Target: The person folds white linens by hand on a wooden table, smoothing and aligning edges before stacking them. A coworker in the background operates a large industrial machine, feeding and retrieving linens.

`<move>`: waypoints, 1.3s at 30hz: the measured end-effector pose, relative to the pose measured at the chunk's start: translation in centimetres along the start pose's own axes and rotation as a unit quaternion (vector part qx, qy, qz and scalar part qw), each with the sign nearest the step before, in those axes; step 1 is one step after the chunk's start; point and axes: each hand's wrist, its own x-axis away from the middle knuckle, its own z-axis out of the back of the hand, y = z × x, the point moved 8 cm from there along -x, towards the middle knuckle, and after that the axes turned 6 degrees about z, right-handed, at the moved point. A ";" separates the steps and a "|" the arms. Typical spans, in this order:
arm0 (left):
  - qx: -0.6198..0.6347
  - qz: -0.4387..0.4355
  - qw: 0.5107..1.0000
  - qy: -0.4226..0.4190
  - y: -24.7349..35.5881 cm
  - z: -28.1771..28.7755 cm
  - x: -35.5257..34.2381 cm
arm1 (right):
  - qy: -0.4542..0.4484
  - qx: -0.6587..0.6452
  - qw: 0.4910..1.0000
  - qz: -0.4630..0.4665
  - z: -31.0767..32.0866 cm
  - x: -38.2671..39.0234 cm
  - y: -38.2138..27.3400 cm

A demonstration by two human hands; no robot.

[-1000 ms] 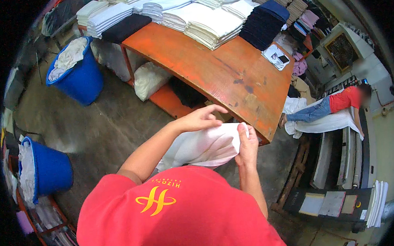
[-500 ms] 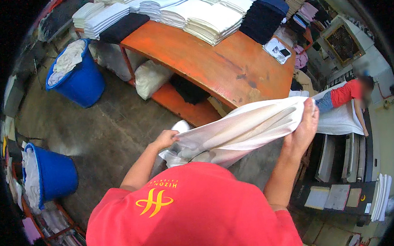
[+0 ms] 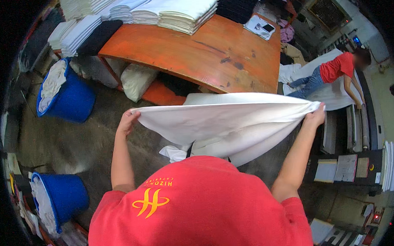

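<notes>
A white cloth (image 3: pixel 223 122) hangs stretched between my two hands in front of me, its top edge pulled nearly straight. My left hand (image 3: pixel 128 120) pinches one corner. At the other end my right hand (image 3: pixel 315 115) grips the bunched edge of the cloth, near the table's front right corner. The lower part drapes in loose folds over the floor side, and its bottom is partly hidden behind my red shirt. Just beyond the cloth is the orange table (image 3: pixel 180 51).
Folded white linens (image 3: pixel 187 11) and a dark stack (image 3: pixel 238 4) line the table's far side. Two blue bins (image 3: pixel 70 100) with cloths stand at left. At right a co-worker in red (image 3: pixel 337 68) leans over white fabric at a machine (image 3: pixel 349 127). A wrapped bundle (image 3: pixel 136 81) sits under the table.
My hands have moved apart, the left one outward and up, spreading the gathered cloth wide. My view has shifted, and the co-worker at right has moved.
</notes>
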 end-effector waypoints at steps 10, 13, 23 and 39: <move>-0.176 -0.046 0.983 0.020 7.9 -20.8 -5.4 | -0.181 0.121 0.933 -0.288 11.3 28.3 9.8; -0.253 -0.020 0.959 -0.124 5.2 -31.0 -2.5 | -0.260 0.079 0.921 -0.281 5.9 33.3 5.8; -0.410 -0.142 0.856 -0.282 4.1 -42.7 6.4 | -0.261 -0.077 0.918 -0.288 1.3 35.8 1.2; -0.585 -0.230 0.739 -0.241 11.2 -47.3 8.8 | -0.501 0.204 0.840 0.041 2.3 32.1 2.7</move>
